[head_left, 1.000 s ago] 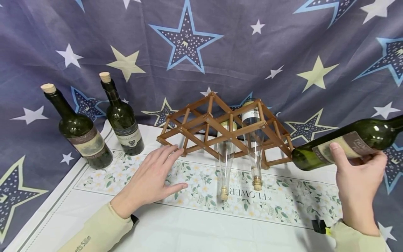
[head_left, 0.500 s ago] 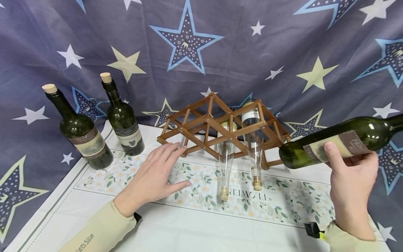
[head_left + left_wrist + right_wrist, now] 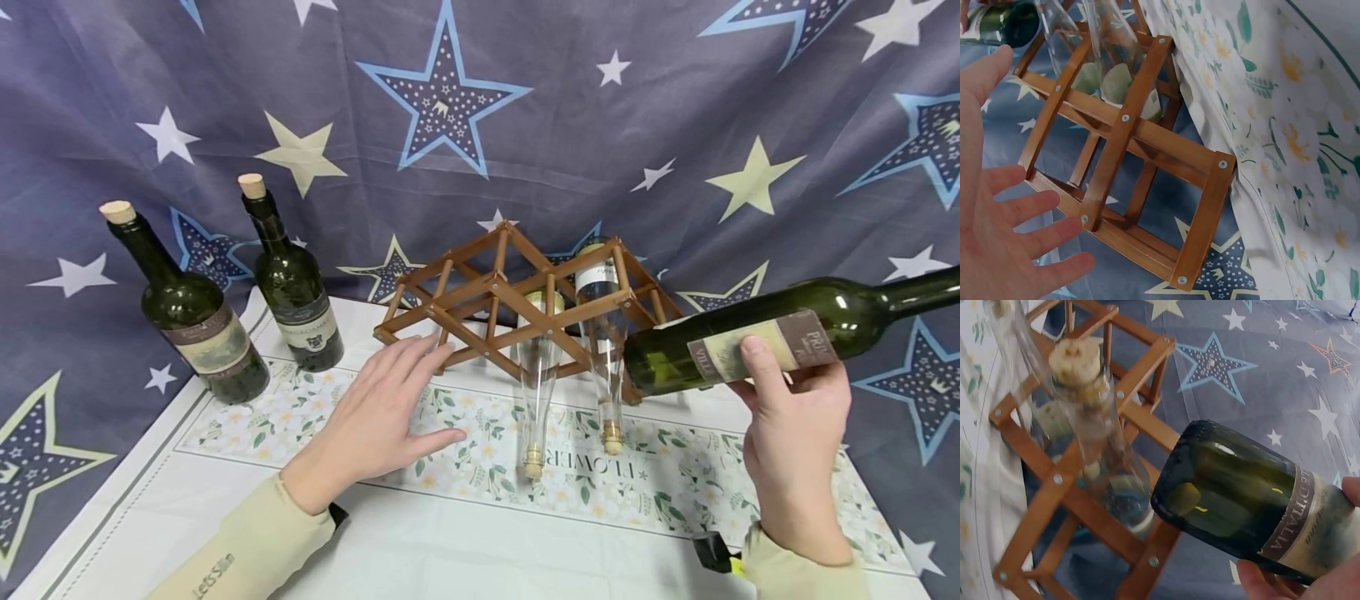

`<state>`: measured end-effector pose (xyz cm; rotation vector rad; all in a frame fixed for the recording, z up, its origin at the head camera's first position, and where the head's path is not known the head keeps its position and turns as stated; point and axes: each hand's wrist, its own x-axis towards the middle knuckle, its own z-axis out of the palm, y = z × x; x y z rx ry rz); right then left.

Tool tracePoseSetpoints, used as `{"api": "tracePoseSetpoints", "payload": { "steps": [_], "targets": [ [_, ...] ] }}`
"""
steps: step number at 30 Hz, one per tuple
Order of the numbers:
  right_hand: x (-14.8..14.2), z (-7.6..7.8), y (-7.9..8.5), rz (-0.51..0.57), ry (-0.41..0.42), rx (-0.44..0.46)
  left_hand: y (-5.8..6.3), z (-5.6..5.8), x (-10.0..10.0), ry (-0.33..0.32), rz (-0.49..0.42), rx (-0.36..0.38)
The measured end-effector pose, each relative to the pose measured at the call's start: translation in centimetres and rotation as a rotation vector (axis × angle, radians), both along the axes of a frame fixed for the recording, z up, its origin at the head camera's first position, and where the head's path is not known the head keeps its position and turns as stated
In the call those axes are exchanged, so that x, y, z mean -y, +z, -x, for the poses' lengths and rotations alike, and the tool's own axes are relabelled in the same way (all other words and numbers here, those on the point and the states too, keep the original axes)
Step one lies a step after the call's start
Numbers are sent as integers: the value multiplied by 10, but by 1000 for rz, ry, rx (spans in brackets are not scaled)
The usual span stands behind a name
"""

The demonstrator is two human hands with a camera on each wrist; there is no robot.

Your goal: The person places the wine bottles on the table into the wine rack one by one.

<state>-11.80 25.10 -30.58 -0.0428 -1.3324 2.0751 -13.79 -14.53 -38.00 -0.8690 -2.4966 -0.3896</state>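
Observation:
My right hand point(image 3: 798, 425) grips a dark green wine bottle point(image 3: 847, 312) by its labelled body. The bottle lies nearly level, its base toward the wooden wine rack point(image 3: 525, 308) and its neck running off the right edge of the head view. In the right wrist view the green bottle's base point(image 3: 1191, 481) overlaps the rack's end. Two clear corked bottles point(image 3: 536, 392) point(image 3: 611, 367) lie in the rack with their necks toward me. My left hand point(image 3: 375, 417), fingers spread, is at the rack's left front corner; in the left wrist view its fingers point(image 3: 1054, 240) hold nothing.
Two dark green corked bottles point(image 3: 202, 325) point(image 3: 296, 300) stand upright left of the rack. A white tablecloth point(image 3: 480, 542) with a floral band covers the table. Behind hangs a dark curtain point(image 3: 525, 108) printed with stars.
My right hand has carried the green bottle leftward, so its base now overlaps the rack's right end. My left hand has shifted slightly right. The rack and other bottles stay put.

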Motion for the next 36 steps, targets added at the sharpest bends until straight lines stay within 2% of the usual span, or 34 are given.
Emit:
{"api": "tracePoseSetpoints", "payload": {
  "steps": [19, 36],
  "targets": [
    [50, -2, -13, 48, 190, 48, 8, 4, -20, -50, -31, -3],
    [87, -4, -20, 40, 265, 127, 20, 4, -42, -104, -66, -30]
  ]
}}
